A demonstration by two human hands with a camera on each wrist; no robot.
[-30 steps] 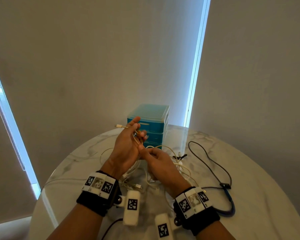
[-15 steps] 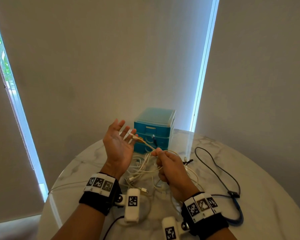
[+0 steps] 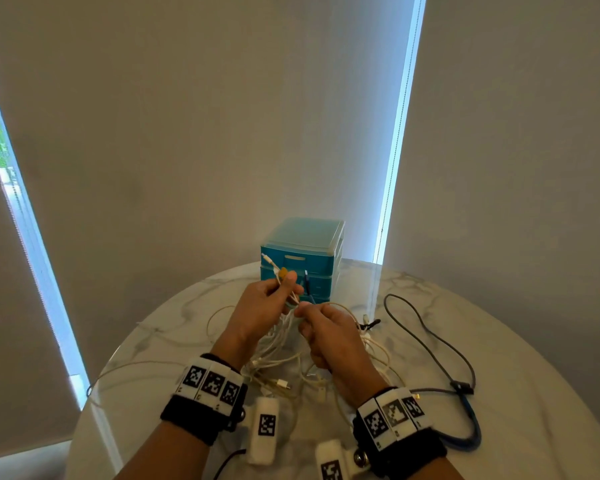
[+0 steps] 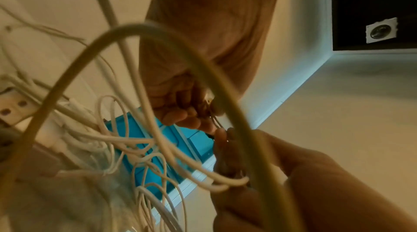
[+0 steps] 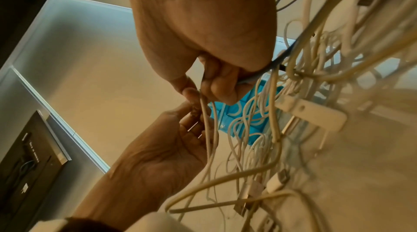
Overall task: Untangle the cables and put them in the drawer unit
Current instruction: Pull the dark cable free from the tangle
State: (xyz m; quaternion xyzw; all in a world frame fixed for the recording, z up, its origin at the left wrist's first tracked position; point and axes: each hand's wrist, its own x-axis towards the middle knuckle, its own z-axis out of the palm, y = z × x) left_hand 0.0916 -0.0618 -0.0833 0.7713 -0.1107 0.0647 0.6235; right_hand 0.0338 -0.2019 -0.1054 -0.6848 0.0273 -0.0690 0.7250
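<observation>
Closing since the earlier frame, left hand (image 3: 264, 306) and right hand (image 3: 329, 332) pinched tangled white cables (image 3: 278, 344), fingers curled around strands.

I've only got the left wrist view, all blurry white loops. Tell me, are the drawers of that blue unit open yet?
Observer: No. In the head view all the drawers of the drawer unit are closed.
Operator: Any cable apart from the tangle?
Observer: Yes, a dark cable loops on the table to the right.
Operator: What's the right hand gripping?
Observer: The right wrist view shows the right hand curled round a grey-blue cable and pinching a white strand.
</observation>
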